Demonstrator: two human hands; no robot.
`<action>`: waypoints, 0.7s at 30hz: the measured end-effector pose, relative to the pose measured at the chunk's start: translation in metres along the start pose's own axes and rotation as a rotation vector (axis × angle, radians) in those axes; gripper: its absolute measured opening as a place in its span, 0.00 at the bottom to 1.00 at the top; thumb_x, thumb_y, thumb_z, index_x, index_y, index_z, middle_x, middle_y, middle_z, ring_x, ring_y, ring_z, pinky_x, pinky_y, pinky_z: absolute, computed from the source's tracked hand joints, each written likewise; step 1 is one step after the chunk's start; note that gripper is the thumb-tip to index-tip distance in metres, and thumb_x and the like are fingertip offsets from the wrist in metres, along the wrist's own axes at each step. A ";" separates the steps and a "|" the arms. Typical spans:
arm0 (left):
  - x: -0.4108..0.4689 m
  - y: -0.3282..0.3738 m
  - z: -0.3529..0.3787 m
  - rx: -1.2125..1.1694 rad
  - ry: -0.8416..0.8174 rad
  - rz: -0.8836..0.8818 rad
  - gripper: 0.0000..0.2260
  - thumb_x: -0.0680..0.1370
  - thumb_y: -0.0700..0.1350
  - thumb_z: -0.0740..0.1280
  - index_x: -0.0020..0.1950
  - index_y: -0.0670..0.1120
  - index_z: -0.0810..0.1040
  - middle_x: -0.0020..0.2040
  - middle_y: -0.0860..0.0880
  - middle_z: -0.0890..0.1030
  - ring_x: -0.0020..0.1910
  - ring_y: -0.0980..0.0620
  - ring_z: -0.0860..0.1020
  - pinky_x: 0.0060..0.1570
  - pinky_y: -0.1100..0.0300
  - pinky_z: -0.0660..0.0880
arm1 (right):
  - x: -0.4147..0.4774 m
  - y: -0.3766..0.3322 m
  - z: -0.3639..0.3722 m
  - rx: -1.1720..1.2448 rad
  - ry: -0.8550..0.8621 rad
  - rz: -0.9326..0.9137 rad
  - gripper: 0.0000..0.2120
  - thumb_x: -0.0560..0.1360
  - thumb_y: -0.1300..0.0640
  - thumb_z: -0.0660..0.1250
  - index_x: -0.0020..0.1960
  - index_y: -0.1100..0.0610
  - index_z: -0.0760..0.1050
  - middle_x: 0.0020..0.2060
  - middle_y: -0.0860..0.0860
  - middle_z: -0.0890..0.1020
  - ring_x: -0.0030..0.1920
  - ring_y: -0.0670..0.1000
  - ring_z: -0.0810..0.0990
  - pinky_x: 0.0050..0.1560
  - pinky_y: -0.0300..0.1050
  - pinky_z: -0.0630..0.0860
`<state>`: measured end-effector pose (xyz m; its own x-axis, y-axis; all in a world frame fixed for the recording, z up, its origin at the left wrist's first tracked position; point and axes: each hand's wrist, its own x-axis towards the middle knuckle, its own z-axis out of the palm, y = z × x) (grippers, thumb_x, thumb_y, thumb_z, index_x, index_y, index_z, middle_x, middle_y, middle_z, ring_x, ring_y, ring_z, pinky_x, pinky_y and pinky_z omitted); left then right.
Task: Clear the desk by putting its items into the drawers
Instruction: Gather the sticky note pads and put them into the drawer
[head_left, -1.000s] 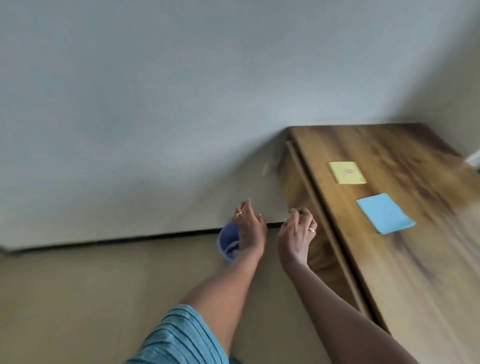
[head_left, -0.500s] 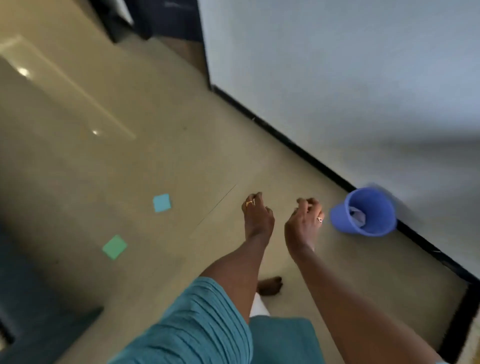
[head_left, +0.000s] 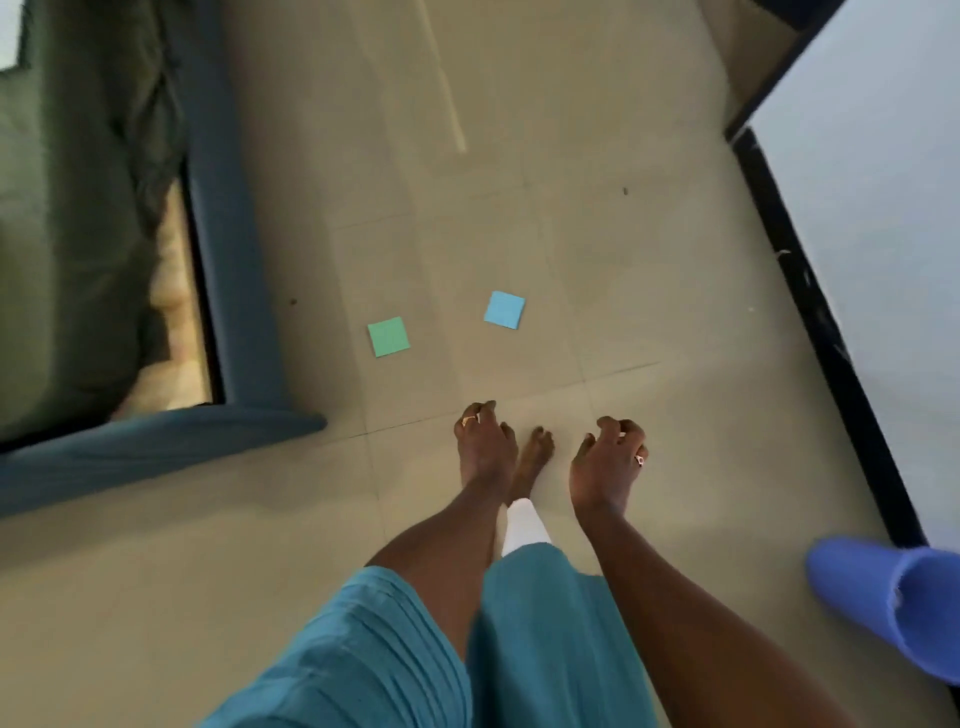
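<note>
Grip of left hand and right hand: loosely curled, holding nothing. Farther out, well apart from both, flat on smooth beige floor tiles: square green paper note, square blue paper note to its right.

A blue plastic bin sits on a beige tiled floor. Just beside the bin, a white wall with black skirting. Well apart from the bin, a blue-framed bed.

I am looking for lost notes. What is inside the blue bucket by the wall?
Of the blue bucket, only part of its blue inner wall and a small pale speck show. The rest of the inside is cut off by the picture's edge.
</note>
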<state>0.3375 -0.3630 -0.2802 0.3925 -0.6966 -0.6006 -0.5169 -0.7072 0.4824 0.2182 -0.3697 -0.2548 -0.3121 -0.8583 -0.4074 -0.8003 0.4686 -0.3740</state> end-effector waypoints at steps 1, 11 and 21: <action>0.014 -0.005 -0.006 -0.014 0.018 -0.025 0.19 0.80 0.40 0.56 0.72 0.43 0.65 0.72 0.45 0.65 0.72 0.46 0.59 0.70 0.56 0.61 | 0.009 -0.011 0.011 -0.007 -0.016 -0.006 0.14 0.79 0.63 0.58 0.64 0.62 0.70 0.67 0.59 0.64 0.64 0.62 0.65 0.64 0.53 0.64; 0.176 -0.044 -0.042 -0.093 0.127 -0.275 0.18 0.81 0.41 0.57 0.71 0.41 0.67 0.69 0.42 0.68 0.69 0.43 0.64 0.68 0.52 0.64 | 0.148 -0.104 0.098 -0.114 -0.175 -0.015 0.14 0.78 0.63 0.60 0.63 0.63 0.70 0.64 0.60 0.68 0.61 0.62 0.70 0.61 0.52 0.69; 0.379 -0.181 -0.009 -0.021 0.159 -0.454 0.19 0.81 0.43 0.57 0.71 0.38 0.66 0.70 0.39 0.69 0.70 0.42 0.65 0.71 0.53 0.59 | 0.309 -0.117 0.275 -0.125 -0.302 0.192 0.14 0.77 0.61 0.61 0.61 0.65 0.73 0.61 0.63 0.74 0.62 0.61 0.73 0.57 0.47 0.70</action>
<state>0.5867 -0.5002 -0.5888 0.6875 -0.3252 -0.6493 -0.2511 -0.9454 0.2075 0.3562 -0.6318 -0.5656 -0.3120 -0.6484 -0.6944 -0.8041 0.5695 -0.1706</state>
